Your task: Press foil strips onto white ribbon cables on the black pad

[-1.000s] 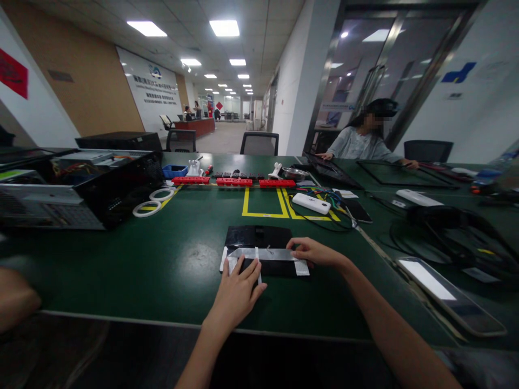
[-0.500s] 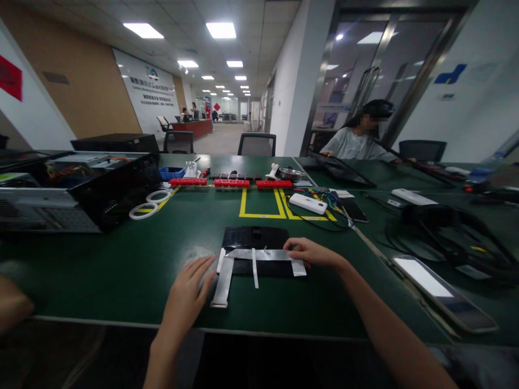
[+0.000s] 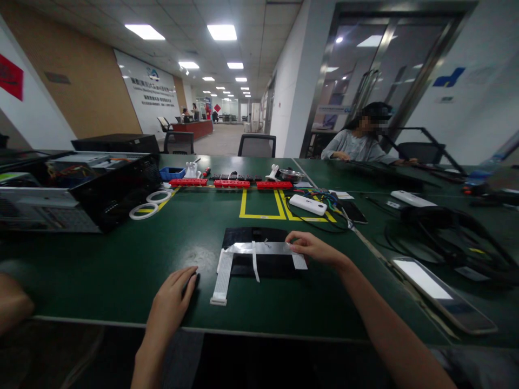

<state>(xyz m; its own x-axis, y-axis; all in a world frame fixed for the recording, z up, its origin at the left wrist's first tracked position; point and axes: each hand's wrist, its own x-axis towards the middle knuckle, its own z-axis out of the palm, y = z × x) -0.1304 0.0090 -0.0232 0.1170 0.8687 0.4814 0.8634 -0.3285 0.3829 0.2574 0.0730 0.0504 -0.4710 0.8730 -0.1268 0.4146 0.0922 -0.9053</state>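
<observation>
A dark, flat panel (image 3: 275, 267) lies on the green table in front of me. Across it runs a silver flat ribbon cable (image 3: 267, 248), whose ribbed white left end (image 3: 223, 280) folds down past the panel onto the table and ends in a connector. A narrow white strip (image 3: 255, 262) hangs over the panel's middle. The fingertips of my right hand (image 3: 314, 247) pinch the cable near the panel's right edge. My left hand (image 3: 172, 294) rests on the table left of the cable's connector, fingers stretched out, holding nothing.
An opened computer case (image 3: 113, 194) stands at the left, with white rings (image 3: 144, 211) beside it. Red strips (image 3: 231, 183) line the back. At the right lie a white device (image 3: 308, 205), a phone (image 3: 441, 294) and headphones (image 3: 450, 237). Another person (image 3: 360, 135) sits across the table.
My left hand has drawn away from the panel to the left and down. My right hand has shifted up slightly, and the ribbon cable has moved up on the panel.
</observation>
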